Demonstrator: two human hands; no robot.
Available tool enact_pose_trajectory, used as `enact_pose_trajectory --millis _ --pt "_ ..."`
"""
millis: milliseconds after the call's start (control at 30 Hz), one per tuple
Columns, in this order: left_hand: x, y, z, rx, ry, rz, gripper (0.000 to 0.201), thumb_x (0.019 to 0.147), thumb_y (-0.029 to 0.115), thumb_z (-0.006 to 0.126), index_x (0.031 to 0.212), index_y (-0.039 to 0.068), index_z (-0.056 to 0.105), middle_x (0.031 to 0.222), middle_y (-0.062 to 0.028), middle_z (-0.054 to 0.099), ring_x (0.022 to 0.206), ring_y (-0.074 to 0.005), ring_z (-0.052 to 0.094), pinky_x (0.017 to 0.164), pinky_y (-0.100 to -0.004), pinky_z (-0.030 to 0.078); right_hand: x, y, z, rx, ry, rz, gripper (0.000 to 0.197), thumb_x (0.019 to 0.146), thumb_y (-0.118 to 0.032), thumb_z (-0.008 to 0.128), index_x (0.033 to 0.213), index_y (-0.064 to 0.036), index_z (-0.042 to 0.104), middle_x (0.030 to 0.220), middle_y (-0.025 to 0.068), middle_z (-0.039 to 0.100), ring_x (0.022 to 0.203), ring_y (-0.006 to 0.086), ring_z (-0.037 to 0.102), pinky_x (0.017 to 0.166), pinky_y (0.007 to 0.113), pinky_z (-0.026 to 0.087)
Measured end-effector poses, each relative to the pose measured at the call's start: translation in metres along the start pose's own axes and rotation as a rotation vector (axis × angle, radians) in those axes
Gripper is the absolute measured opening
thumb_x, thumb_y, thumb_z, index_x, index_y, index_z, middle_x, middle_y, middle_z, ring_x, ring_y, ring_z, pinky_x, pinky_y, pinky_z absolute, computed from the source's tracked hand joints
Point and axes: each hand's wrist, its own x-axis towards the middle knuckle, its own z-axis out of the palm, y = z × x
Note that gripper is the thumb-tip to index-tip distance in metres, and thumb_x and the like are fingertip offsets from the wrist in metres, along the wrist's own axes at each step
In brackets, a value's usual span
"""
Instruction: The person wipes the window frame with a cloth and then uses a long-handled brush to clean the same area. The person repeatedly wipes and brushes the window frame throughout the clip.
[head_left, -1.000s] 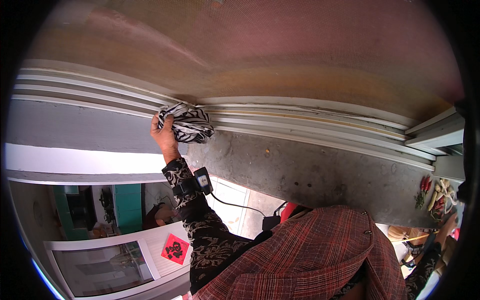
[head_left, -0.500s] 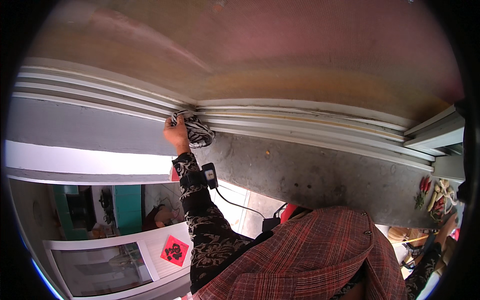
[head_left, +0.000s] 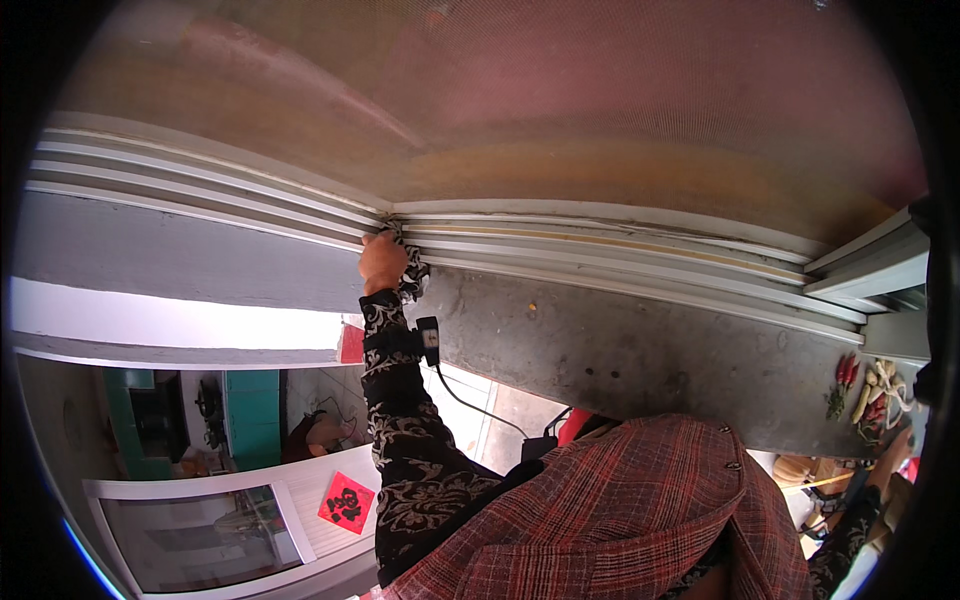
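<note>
cloth (head_left: 413,284): partly hidden behind left hand (head_left: 383,262) | right hand (head_left: 901,444): too small to tell its grip

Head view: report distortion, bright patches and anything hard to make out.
Head view: the window tracks bow, and the picture's corners go black; the floor looks washed out; the left hand hides much of the black-and-white cloth; the right hand, near the dim right edge, is hard to read.

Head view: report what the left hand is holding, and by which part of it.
The left hand holds a black-and-white patterned cloth by its bunched left side; the exact finger grip is hidden.
</note>
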Motion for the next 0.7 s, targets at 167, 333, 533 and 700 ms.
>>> enact_pose_trajectory --millis 167,333,533,700 --pt "0.015 -0.016 0.001 0.035 -0.092 0.1 0.04 0.079 0.018 0.059 0.118 0.018 0.065 0.121 -0.0201 0.056 0.102 -0.0387 0.063 0.084 -0.0485 0.052 0.001 0.003 0.004 0.009 -0.003 0.005 0.092 0.083 -0.072 0.05 0.129 0.0073 0.05 0.115 0.0222 0.059 0.089 0.0308 0.06 0.072 0.039 0.048" --pt "0.023 -0.026 0.005 -0.237 0.255 0.126 0.036 0.078 0.018 0.061 0.114 0.016 0.065 0.113 -0.0205 0.059 0.099 -0.0404 0.062 0.08 -0.049 0.053 0.002 0.005 0.005 0.011 -0.001 0.01 0.091 0.083 -0.071 0.05 0.128 0.0075 0.051 0.113 0.0221 0.06 0.086 0.0301 0.061 0.069 0.039 0.048" --pt "0.003 -0.009 0.008 -0.074 0.179 0.051 0.035 0.082 0.016 0.055 0.116 0.016 0.06 0.111 -0.0224 0.056 0.097 -0.0442 0.062 0.078 -0.0515 0.053 0.003 0.003 0.008 0.023 0.0 0.01 0.09 0.083 -0.071 0.051 0.127 0.0077 0.052 0.11 0.0219 0.061 0.082 0.0294 0.062 0.065 0.038 0.049" --pt "0.006 -0.004 -0.005 0.062 -0.024 0.145 0.037 0.081 0.015 0.051 0.117 0.014 0.059 0.113 -0.0244 0.06 0.1 -0.0443 0.062 0.084 -0.0522 0.051 0.005 0.002 0.009 0.029 0.006 0.008 0.089 0.083 -0.07 0.051 0.126 0.0079 0.053 0.108 0.0218 0.062 0.079 0.0288 0.062 0.063 0.038 0.049"
